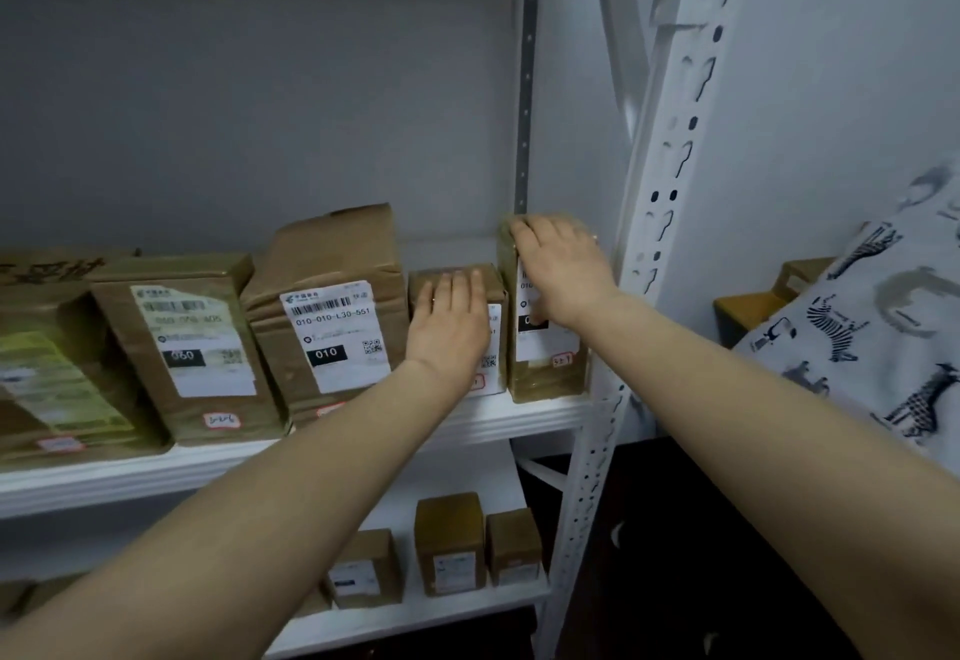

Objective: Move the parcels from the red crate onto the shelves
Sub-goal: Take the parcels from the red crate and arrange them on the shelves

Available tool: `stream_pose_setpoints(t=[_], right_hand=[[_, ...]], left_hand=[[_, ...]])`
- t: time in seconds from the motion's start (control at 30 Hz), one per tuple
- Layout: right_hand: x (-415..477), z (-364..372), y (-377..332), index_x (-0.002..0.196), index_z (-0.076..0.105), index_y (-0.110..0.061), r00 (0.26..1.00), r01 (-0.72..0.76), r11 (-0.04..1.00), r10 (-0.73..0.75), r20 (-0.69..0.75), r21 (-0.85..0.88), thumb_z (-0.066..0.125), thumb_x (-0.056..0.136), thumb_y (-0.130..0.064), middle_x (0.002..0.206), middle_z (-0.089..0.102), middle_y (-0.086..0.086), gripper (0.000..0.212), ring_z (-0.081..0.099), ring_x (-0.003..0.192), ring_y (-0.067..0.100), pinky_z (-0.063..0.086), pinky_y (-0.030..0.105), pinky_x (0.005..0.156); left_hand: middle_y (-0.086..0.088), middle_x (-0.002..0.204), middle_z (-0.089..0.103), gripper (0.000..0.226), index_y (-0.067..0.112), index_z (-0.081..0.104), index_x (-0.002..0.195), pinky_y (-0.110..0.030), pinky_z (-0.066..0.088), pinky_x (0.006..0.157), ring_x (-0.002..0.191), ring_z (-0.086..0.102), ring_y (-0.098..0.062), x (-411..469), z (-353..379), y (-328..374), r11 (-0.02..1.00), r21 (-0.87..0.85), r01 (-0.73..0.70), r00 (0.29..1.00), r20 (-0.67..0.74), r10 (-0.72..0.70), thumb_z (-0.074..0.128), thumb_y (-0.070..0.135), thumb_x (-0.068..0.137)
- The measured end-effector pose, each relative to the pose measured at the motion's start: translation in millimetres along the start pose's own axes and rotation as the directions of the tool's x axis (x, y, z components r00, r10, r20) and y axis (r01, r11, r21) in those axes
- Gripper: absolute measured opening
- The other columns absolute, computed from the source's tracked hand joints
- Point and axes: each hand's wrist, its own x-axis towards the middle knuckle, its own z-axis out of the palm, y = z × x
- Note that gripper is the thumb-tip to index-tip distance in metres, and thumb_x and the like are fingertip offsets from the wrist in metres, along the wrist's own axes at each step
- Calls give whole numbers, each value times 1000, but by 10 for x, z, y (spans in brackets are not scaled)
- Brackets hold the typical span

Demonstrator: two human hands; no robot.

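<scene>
A row of brown taped parcels with white labels stands on the white shelf [519,420]. My left hand [452,321] lies flat with straight fingers against the front of a small parcel [496,285]. My right hand [563,270] rests over the top front edge of a taller narrow parcel [545,373] at the shelf's right end, fingers curled onto its top. To the left stand a parcel labelled 010 [332,316] and one labelled 060 [187,347]. The red crate is not in view.
A slotted white upright [660,223] bounds the shelf on the right. The lower shelf [415,612] holds several small parcels. A cloth with animal prints [872,327] hangs at right, with yellow boxes [748,311] behind it. More parcels crowd the far left.
</scene>
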Motion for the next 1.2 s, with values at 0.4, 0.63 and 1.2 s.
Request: stream_pose_setpoints(t=[0.4, 0.63, 1.2], right_hand=[[154, 115, 46, 149, 19, -9, 1000, -6, 1000, 6, -12, 29, 80, 69, -13, 148, 30, 11, 101, 26, 138, 29, 15, 38, 116], [155, 105, 24, 149, 17, -7, 1000, -23, 1000, 23, -1, 18, 80, 70, -14, 147, 30, 12, 101, 25, 138, 29, 13, 38, 116], [126, -452, -639, 151, 12, -9, 994, 104, 987, -97, -56, 123, 67, 78, -26, 156, 13, 12, 93, 7, 146, 25, -6, 42, 117]], left_hand=[[-13, 115, 66, 57, 4, 65, 117, -37, 48, 94, 106, 64, -24, 227, 313, -17, 999, 50, 11, 973, -230, 1, 22, 12, 81], [-20, 152, 22, 58, -2, 11, 148, -43, 13, 116, 141, 22, -31, 172, 194, 18, 998, -18, 55, 994, -92, -56, 11, 10, 91], [-19, 94, 61, 40, -2, 63, 98, -35, 53, 73, 87, 61, -36, -353, -464, -618, 990, -46, -137, 890, -444, 102, 58, 2, 59]])
